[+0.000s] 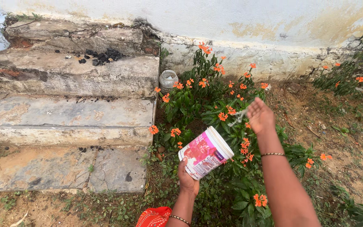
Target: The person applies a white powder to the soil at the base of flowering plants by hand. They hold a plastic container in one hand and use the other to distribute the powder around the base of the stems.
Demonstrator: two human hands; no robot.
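Note:
My left hand (188,181) grips the base of a white plastic bucket (206,152) with a pink printed label, tilted with its open mouth facing up and to the right. My right hand (260,116) is stretched out above the plant, fingers loosely together, with drops of water (237,118) flying off its left side. Beneath both hands grows a green shrub (206,101) with many small orange flowers. A thin bangle sits on each wrist.
Worn stone steps (68,109) rise at the left, with dark bits of charcoal (101,55) on an upper step. A small glass jar (168,80) stands beside the steps. A stained white wall (232,21) runs behind. Another orange-flowered shrub (353,71) grows at right. Red cloth (154,217) shows at the bottom.

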